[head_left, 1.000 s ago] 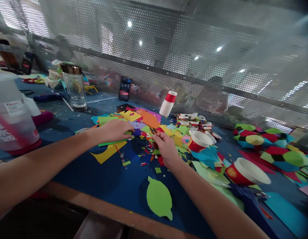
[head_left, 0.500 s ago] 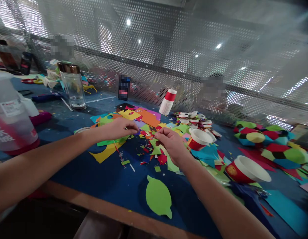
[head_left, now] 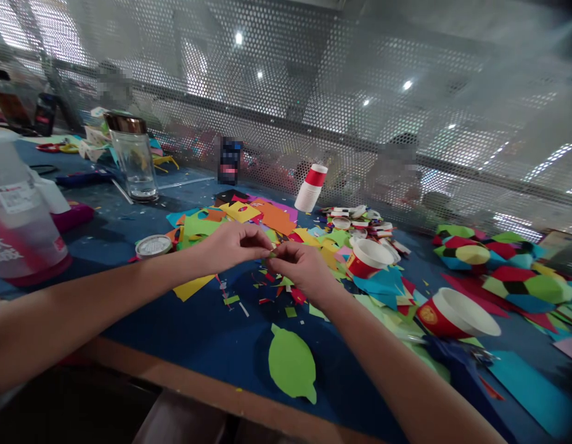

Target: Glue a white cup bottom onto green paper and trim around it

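My left hand [head_left: 242, 246] and my right hand [head_left: 298, 268] meet fingertip to fingertip over the heap of coloured paper scraps [head_left: 335, 253]. Both are closed in a pinch. A tiny greenish bit shows between the fingertips, too small to name. Nearer to me, a lemon-shaped green paper cutout [head_left: 292, 364] lies flat on the blue table [head_left: 188, 345]. Small paper snippets lie below the hands. Right of my right hand stands a red and white paper cup [head_left: 369, 258].
Another paper cup [head_left: 457, 313] tilts near dark blue-handled scissors [head_left: 461, 364] at the right. Paper-covered domes [head_left: 521, 287] lie beyond. A cup stack [head_left: 311, 188] stands by the mesh panel [head_left: 277, 92]. At the left are a glass jar [head_left: 133, 157] and a plastic bottle [head_left: 22, 216].
My hands have come together from a gap, the right moving left and the left moving right. Their fingertips now meet in a pinch.
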Tool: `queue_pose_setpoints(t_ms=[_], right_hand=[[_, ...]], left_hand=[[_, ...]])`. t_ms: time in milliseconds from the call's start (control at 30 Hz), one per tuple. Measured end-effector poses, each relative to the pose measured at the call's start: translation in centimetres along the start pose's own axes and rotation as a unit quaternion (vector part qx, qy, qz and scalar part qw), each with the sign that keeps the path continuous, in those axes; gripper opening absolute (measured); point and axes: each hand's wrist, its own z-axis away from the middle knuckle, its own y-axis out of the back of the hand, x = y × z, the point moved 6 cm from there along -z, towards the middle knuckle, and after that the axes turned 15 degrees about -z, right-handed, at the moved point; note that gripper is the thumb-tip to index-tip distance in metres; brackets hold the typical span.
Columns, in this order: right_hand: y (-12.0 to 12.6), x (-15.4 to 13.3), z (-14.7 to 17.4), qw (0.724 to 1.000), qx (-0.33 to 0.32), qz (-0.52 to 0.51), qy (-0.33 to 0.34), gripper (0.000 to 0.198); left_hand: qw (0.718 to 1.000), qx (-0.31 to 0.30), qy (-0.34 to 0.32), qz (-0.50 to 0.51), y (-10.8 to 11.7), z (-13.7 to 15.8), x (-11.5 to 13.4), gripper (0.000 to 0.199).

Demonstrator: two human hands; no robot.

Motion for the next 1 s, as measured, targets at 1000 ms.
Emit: queue_pose_setpoints(t_ms=[1000], right_hand=[[1.1, 1.9, 0.4, 0.99, 0.097, -0.102, 0.016, 0.031]], left_hand=[[0.996, -0.041, 0.069, 0.04, -1.6, 0.5, -0.9, 0.017]])
